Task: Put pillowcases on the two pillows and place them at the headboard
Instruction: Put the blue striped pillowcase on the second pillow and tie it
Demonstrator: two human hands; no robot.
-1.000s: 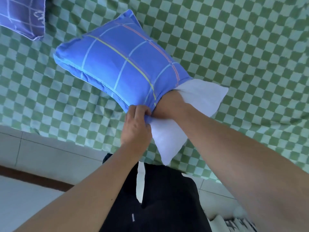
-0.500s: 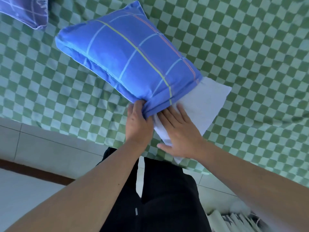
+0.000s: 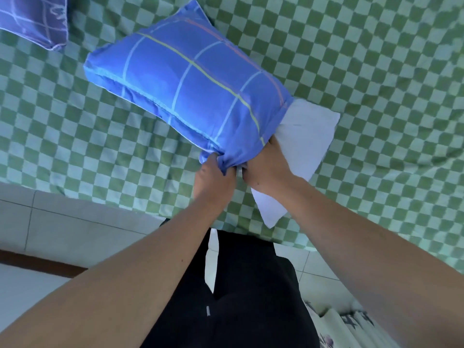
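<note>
1. Over the near edge of the green checked bedspread [image 3: 376,71], a white pillow [image 3: 306,136] lay slantwise, most of it already inside a blue pillowcase [image 3: 190,79] with pale grid lines.
2. Only the pillow's near end stuck out of the pillowcase's open mouth, its bare corner pointing back toward the person's black trousers [image 3: 238,297].
3. At the near corner of that mouth, the left hand [image 3: 213,182] gripped a bunched fold of blue cloth; its fingers were curled tight round the fabric, which wrapped over the knuckles.
4. Just beside the left hand, the right hand [image 3: 268,169] lay against the pillow's bare white end, right at the pillowcase's hem.
5. Its fingertips were hidden under the blue cloth, so I could not tell whether they were spread or pinching; the back of the hand covered the pillow's edge.
6. The two hands nearly touched, with a small strip of white showing between them.
7. Far from the pillowcase, at the bedspread's upper left corner, a second blue pillow [image 3: 32,18] lay partly out of view.
8. Below the bedspread's edge, pale floor tiles [image 3: 75,222] showed.
</note>
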